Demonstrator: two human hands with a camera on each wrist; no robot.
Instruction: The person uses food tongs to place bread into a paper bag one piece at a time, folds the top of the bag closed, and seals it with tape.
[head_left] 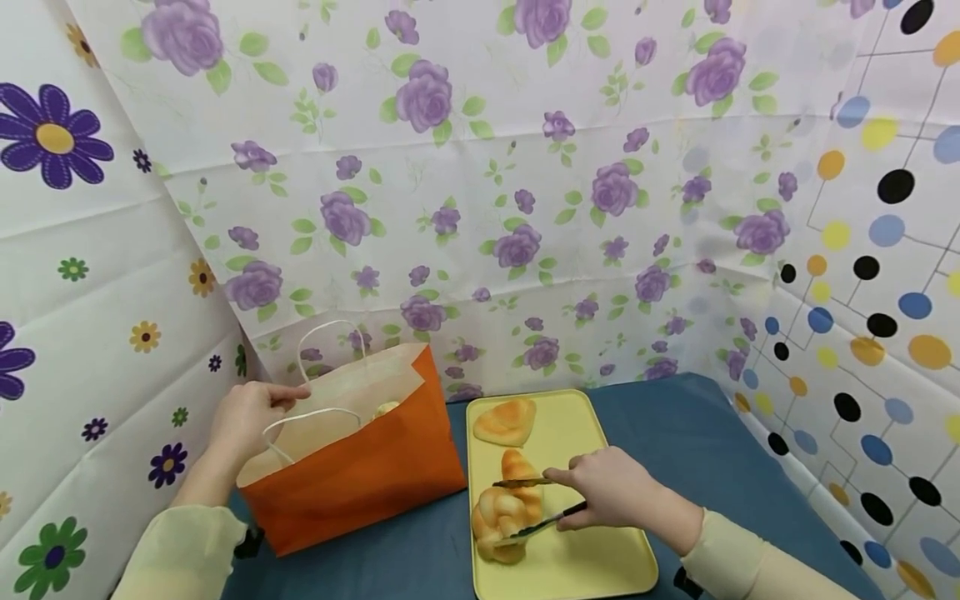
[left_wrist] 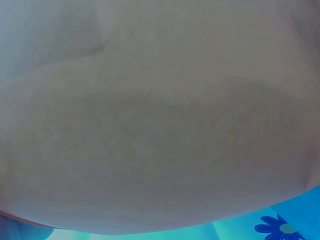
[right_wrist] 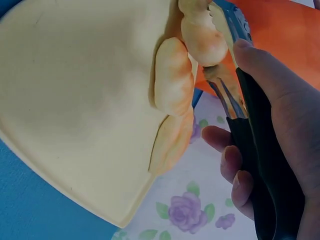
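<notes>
My right hand (head_left: 611,487) grips food tongs (right_wrist: 260,145) with dark handles. The arms of the tongs are spread over a knotted bread roll (head_left: 497,521) at the left edge of a yellow tray (head_left: 577,562). Beside it lies a ridged, elongated bread (head_left: 517,462), partly behind one tong arm. A flatter golden bread (head_left: 506,421) lies at the tray's far end. At the left, my left hand (head_left: 251,412) pinches the upper rim of an orange paper bag (head_left: 367,479) near a white cord handle. The left wrist view is almost wholly filled by a blurred pale surface.
The paper bag stands open-topped to the left of the tray, and a pale yellowish thing (head_left: 386,408) shows inside it. A blue cloth (head_left: 675,450) covers the table. Flower-patterned sheets (head_left: 480,192) hang behind and left; a dotted sheet (head_left: 885,333) hangs right.
</notes>
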